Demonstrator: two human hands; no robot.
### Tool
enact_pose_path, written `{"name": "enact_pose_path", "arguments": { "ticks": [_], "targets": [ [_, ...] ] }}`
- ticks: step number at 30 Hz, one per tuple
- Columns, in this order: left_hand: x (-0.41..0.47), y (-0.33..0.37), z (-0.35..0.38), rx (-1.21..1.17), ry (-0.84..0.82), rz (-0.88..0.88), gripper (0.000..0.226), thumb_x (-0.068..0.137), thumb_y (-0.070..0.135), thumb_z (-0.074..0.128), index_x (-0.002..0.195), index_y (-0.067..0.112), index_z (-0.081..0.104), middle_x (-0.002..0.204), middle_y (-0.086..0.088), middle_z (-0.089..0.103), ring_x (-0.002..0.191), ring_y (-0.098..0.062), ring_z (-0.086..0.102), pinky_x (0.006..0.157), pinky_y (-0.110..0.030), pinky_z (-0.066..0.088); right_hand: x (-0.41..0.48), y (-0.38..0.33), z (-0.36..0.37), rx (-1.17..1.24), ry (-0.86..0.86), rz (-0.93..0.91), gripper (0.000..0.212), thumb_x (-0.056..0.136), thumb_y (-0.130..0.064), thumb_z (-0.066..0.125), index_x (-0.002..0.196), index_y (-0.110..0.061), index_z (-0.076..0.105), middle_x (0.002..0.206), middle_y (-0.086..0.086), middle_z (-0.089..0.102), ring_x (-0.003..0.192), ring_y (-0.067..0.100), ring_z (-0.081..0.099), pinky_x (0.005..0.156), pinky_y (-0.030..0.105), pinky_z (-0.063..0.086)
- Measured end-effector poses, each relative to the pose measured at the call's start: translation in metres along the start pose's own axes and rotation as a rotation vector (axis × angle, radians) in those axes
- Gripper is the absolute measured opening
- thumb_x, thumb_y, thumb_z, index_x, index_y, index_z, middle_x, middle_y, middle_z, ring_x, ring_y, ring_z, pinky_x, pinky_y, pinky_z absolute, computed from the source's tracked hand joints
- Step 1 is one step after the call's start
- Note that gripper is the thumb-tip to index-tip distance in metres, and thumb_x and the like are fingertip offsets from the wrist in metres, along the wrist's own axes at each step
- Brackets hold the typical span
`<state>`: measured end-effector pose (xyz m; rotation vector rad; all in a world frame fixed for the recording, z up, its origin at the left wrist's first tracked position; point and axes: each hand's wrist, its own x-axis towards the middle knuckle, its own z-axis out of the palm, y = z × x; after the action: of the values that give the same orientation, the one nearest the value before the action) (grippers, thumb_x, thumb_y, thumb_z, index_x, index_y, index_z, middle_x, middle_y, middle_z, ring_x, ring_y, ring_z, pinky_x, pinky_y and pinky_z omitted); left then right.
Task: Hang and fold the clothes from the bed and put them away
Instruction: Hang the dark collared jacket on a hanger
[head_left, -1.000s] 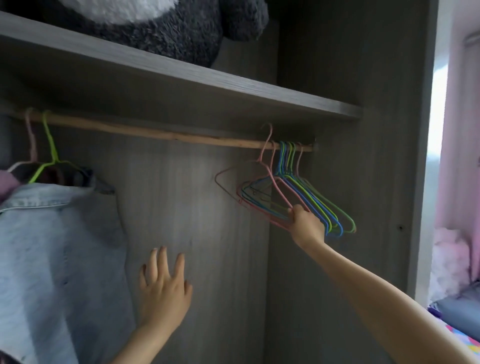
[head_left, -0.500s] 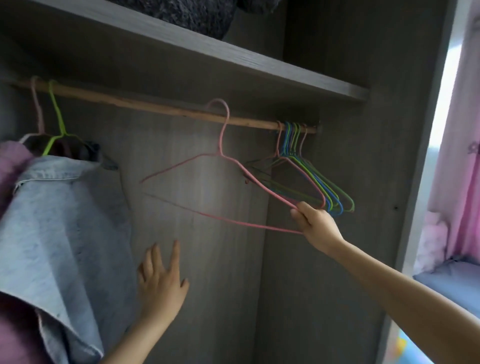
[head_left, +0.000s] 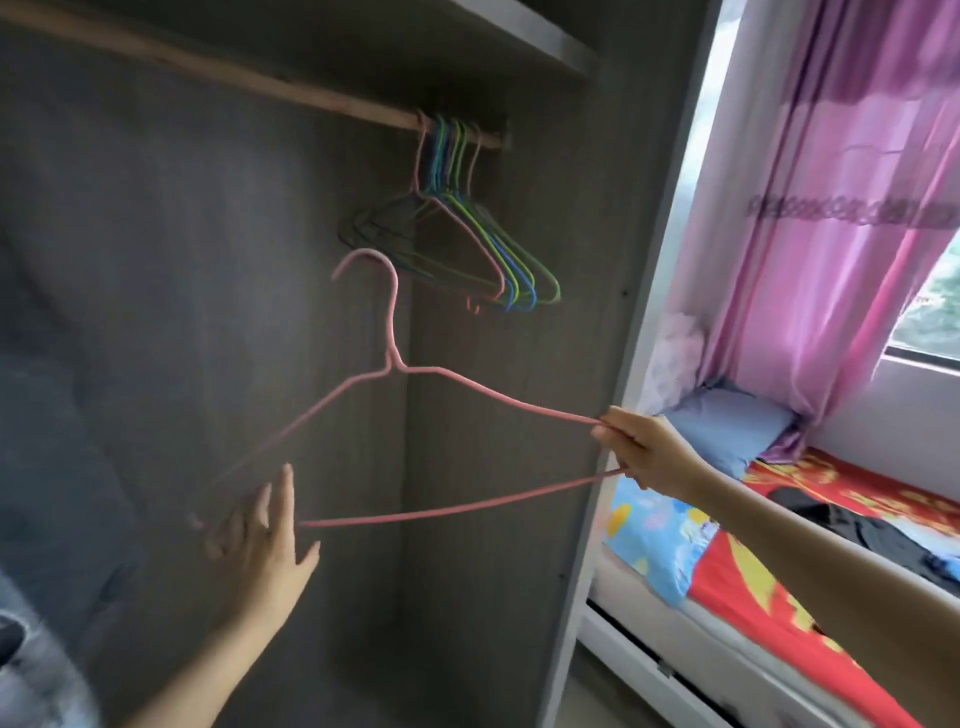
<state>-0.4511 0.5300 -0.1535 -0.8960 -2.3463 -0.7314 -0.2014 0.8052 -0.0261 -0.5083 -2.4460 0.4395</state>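
One hand grips: the right hand closes its fingers round the right corner of a pink hanger, pinching the upper and lower wires together. The hanger is held in the air inside the wardrobe, tilted, with its hook free below the rod. The left hand is spread with straight fingers at the hanger's left corner and holds nothing; whether it touches the wire is unclear. A bunch of coloured hangers hangs at the rod's right end. To the right lie the bed, with dark clothes on it, a blue pillow and a pink curtain.
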Motion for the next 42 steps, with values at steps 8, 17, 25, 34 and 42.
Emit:
{"name": "enact_pose_path", "arguments": {
  "ticks": [8, 17, 25, 34, 42],
  "targets": [
    [-0.028, 0.099, 0.061, -0.378, -0.052, 0.038, 0.077, 0.061, 0.039, 0.064, 0.11, -0.019, 0.056, 0.049, -0.008, 0.049, 0.038, -0.028, 0.049, 0.045, -0.03, 0.04, -0.088, 0.118, -0.093, -0.218, 0.071, 0.06, 0.029, 0.09, -0.009, 0.062, 0.065, -0.005, 0.047, 0.053, 0.003, 0.036, 0.049, 0.016, 0.034, 0.05, 0.026, 0.031],
    [-0.097, 0.328, 0.17, -0.433, -0.396, 0.199, 0.085, 0.019, -0.003, 0.094, 0.1, -0.009, 0.067, 0.056, -0.007, 0.062, 0.038, -0.03, 0.059, 0.045, -0.039, 0.048, -0.244, 0.277, -0.219, -0.861, 0.037, 0.479, 0.033, 0.092, -0.039, 0.055, 0.086, -0.007, 0.06, 0.073, 0.012, 0.068, 0.069, 0.034, 0.065, 0.058, 0.035, 0.044],
    [-0.137, 0.495, 0.203, -0.351, -0.436, 0.663, 0.087, 0.014, 0.024, 0.097, 0.09, -0.007, 0.068, 0.077, -0.025, 0.055, 0.071, -0.042, 0.057, 0.058, -0.051, 0.044, -0.429, 0.306, -0.287, -0.936, 0.291, 0.708, 0.038, 0.085, -0.035, 0.062, 0.064, -0.004, 0.057, 0.048, 0.008, 0.057, 0.039, 0.027, 0.057, 0.033, 0.034, 0.042],
    [-0.173, 0.603, 0.248, -0.648, -0.772, 0.923, 0.082, 0.038, 0.013, 0.095, 0.104, -0.013, 0.053, 0.078, -0.025, 0.062, 0.058, -0.036, 0.061, 0.043, -0.039, 0.05, -0.52, 0.309, -0.297, -0.723, 0.298, 1.224, 0.031, 0.094, -0.037, 0.049, 0.068, -0.026, 0.038, 0.056, -0.013, 0.041, 0.057, 0.017, 0.048, 0.046, 0.023, 0.027],
    [-0.152, 0.674, 0.329, -0.721, -0.92, 0.893, 0.083, 0.055, 0.01, 0.09, 0.128, 0.001, 0.052, 0.093, -0.014, 0.06, 0.088, -0.03, 0.059, 0.061, -0.039, 0.049, -0.483, 0.385, -0.297, -0.589, 0.415, 1.46, 0.012, 0.095, -0.022, 0.05, 0.092, -0.012, 0.057, 0.082, 0.0, 0.056, 0.077, 0.021, 0.053, 0.061, 0.029, 0.035]
  ]
}}
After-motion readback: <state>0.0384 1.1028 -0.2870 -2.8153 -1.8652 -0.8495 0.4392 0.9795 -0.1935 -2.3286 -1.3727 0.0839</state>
